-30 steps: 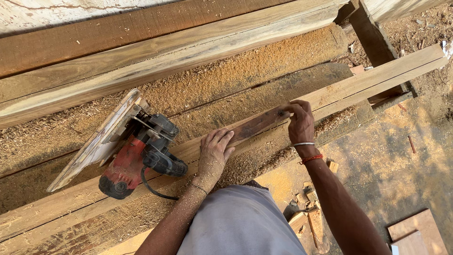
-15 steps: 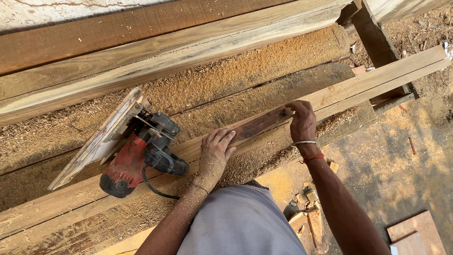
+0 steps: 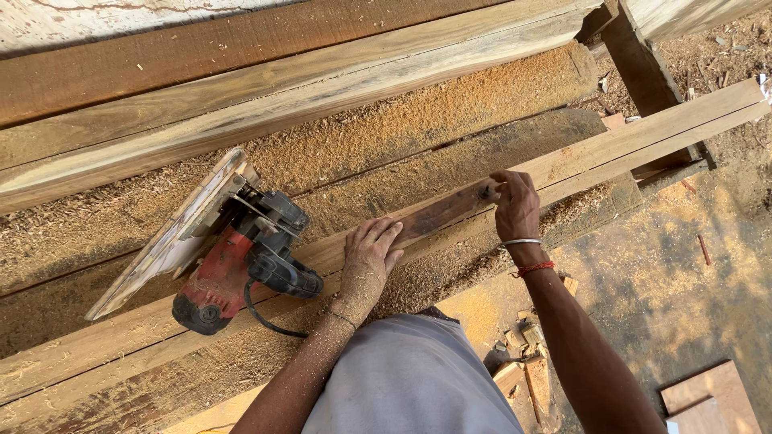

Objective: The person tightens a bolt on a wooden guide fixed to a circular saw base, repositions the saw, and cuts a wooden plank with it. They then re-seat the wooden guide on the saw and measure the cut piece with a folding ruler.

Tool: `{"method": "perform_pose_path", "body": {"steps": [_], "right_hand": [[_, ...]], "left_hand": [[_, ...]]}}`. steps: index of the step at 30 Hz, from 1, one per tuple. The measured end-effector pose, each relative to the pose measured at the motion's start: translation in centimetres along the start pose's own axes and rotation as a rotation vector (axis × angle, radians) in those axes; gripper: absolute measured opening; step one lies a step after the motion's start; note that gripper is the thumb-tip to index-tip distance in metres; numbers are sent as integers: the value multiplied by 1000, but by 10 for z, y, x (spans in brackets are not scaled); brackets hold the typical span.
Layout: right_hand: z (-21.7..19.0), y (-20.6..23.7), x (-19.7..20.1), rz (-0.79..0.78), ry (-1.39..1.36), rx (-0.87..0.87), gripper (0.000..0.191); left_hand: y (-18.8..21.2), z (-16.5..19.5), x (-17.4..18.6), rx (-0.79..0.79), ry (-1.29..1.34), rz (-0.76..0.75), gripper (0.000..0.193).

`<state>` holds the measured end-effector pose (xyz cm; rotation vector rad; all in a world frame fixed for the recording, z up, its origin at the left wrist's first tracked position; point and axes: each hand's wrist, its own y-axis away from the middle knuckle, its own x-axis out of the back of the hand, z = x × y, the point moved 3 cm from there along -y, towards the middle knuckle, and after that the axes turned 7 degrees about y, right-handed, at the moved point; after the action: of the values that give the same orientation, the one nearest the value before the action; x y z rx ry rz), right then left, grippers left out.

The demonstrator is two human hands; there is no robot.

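Evidently cutting has been done already: sawdust covers the stacked planks (image 3: pixel 418 133) and the circular saw (image 3: pixel 233 257) lies idle, untouched. Both hands rest on a dark wooden strip (image 3: pixel 442 213) atop the long beam (image 3: pixel 643 133); left hand (image 3: pixel 368 261) flat and open, right hand (image 3: pixel 515 205) pinching its far end.

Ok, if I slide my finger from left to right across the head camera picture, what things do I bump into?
Red and black circular saw → left hand flat on the plank → dark wooden strip → right hand at the strip's end → small board on the ground at the far right.
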<state>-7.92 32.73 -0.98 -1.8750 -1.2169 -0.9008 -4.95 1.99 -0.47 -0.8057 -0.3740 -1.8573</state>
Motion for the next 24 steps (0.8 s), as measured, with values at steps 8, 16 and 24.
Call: {"method": "perform_pose_path", "body": {"steps": [8, 16, 24], "right_hand": [[2, -3, -2, -19, -11, 113, 22], [-7, -6, 0, -177, 17, 242, 19], [-1, -7, 6, -61, -46, 143, 15]], "left_hand": [[1, -1, 0, -7, 2, 5, 54], [0, 0, 1, -12, 14, 18, 54], [-1, -2, -2, 4, 16, 9, 54]]}}
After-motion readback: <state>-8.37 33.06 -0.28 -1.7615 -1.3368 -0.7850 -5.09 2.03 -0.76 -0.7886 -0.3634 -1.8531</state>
